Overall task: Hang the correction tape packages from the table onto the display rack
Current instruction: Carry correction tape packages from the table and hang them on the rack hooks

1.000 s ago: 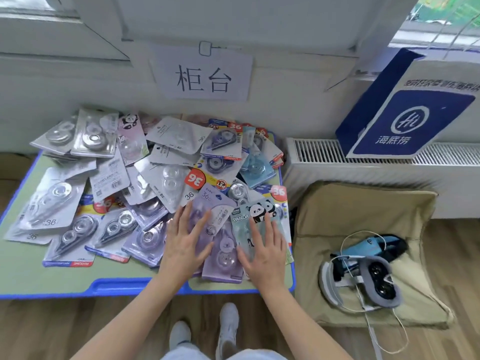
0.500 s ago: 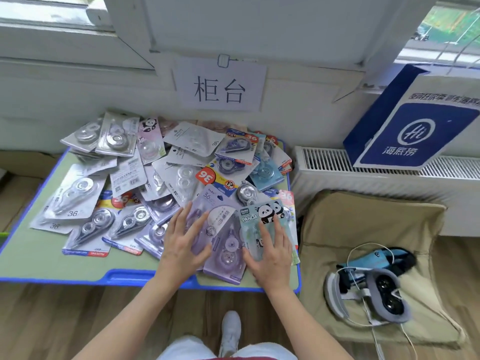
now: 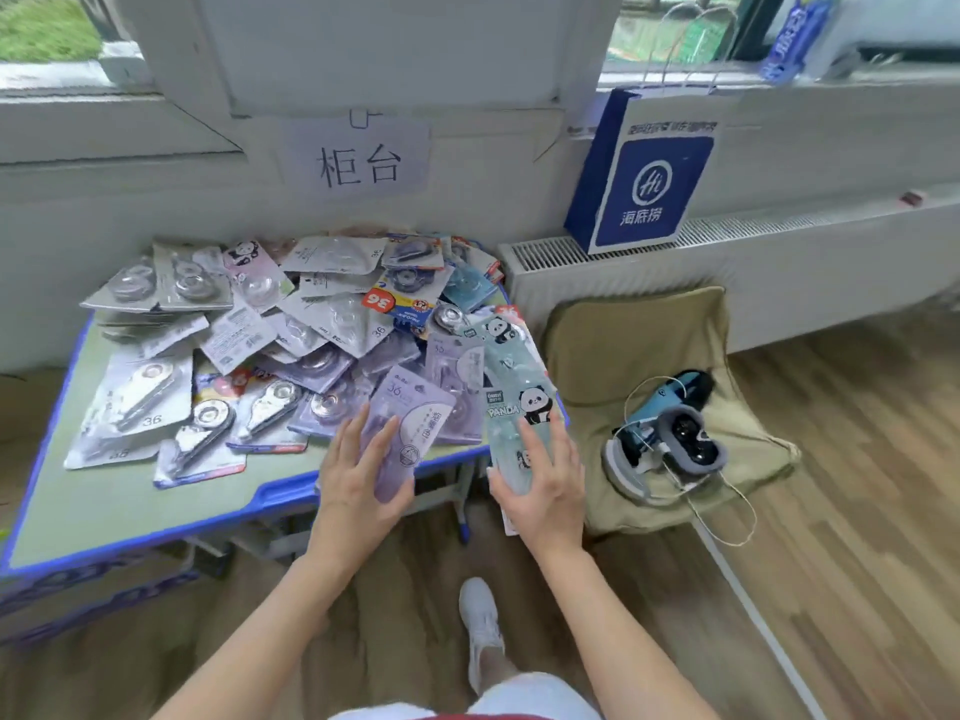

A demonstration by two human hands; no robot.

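while grips [image 3: 358, 485] hold packages [image 3: 410, 423], past table edge [image 3: 156, 532]

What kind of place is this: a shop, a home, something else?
Probably an ordinary room arranged as a mock shop counter: a taped-up paper sign, a small table heaped with correction tape packages, a radiator beside it.

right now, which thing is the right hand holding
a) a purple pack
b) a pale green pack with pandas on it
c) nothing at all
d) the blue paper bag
b: the right hand grips the panda pack past the table's edge, while the purple pack is in the left hand.
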